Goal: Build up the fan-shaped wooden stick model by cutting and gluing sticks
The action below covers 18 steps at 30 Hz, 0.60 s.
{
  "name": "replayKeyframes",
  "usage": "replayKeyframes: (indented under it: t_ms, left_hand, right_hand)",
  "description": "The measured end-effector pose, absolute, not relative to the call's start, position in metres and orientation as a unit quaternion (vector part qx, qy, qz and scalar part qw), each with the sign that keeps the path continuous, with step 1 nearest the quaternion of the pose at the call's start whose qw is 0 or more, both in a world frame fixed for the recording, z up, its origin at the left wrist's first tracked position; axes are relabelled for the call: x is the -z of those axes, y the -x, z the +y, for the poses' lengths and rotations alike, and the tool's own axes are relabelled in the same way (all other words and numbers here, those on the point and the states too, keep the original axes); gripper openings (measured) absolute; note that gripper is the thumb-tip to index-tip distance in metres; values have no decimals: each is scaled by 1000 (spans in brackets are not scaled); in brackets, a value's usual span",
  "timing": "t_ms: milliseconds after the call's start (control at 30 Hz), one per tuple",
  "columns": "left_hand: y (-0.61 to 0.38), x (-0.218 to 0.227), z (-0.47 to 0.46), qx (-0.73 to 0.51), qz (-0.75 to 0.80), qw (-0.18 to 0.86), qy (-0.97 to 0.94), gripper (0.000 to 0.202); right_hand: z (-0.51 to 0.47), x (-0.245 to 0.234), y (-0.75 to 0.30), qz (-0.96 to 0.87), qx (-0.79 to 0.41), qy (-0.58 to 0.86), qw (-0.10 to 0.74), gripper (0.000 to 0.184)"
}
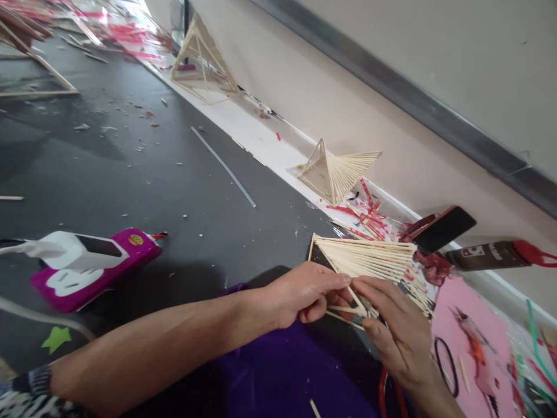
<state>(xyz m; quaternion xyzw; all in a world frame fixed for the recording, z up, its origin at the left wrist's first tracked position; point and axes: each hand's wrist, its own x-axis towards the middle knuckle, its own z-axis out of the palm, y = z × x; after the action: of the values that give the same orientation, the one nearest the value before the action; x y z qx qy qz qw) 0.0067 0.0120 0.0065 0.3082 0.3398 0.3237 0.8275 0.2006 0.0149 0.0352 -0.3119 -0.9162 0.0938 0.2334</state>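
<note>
A model of thin wooden sticks (369, 252), with a fan of sticks spreading from one corner over a triangular frame, is between my hands near the table edge. My left hand (311, 293) pinches one of its frame sticks between thumb and fingers. At the lower corner of the frame, my right hand (398, 325) has thumb and fingers closed around the joint, hiding part of it. Both hands nearly meet at the fingertips. Behind them stands a smaller finished-looking stick model (335, 171) with a similar fan.
A purple power strip (143, 255) with a white adapter (65, 255) lies at left. A translucent stick (224, 167) rests mid-table. Along the wall are a large stick pyramid (198, 64), a phone (448, 228) and a bottle (487, 255). Pink paper (452, 302) bears an orange-handled tool (477, 351).
</note>
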Motion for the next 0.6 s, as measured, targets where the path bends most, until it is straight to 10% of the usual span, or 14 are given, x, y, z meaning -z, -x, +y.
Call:
replayKeyframes:
  t_ms: [433,600]
  left_hand:
    - [0,8,28,-303,349,842,-277,64]
    - [1,20,39,-343,389,812,-267,47]
  right_hand:
    - [13,-35,-201,-912,-88,325,236,36]
    - [10,-33,-204,-908,-87,331,243,37]
